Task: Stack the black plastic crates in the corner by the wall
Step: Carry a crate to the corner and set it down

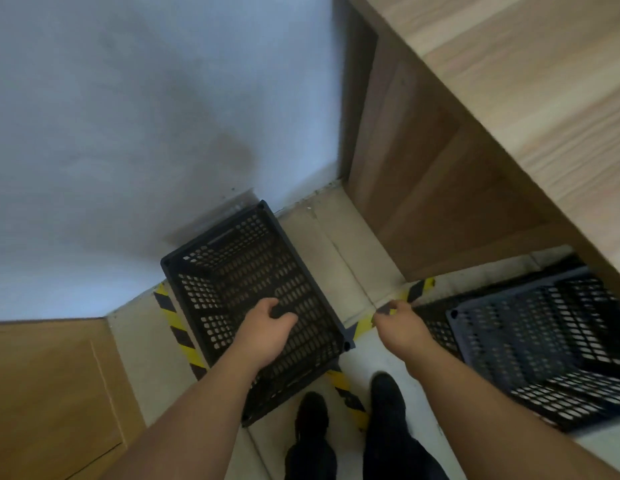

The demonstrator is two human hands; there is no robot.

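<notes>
A black perforated plastic crate (232,271) stands open side up on the floor, its far end against the white wall (128,133). My left hand (267,329) hovers over the near half of this crate, fingers loosely curled, holding nothing. My right hand (398,323) hangs to the right of the crate above the floor, fingers relaxed and empty. At the right, partly under a wooden table, a second dark crate (530,344) sits tilted on what looks like another black crate (436,329).
Yellow and black hazard tape (171,317) runs along the floor beneath the crate. A wooden table (509,98) overhangs the right side, its panel (422,202) meeting the wall. A wooden cabinet (52,393) stands at the left. My two black shoes (350,407) stand near the crate.
</notes>
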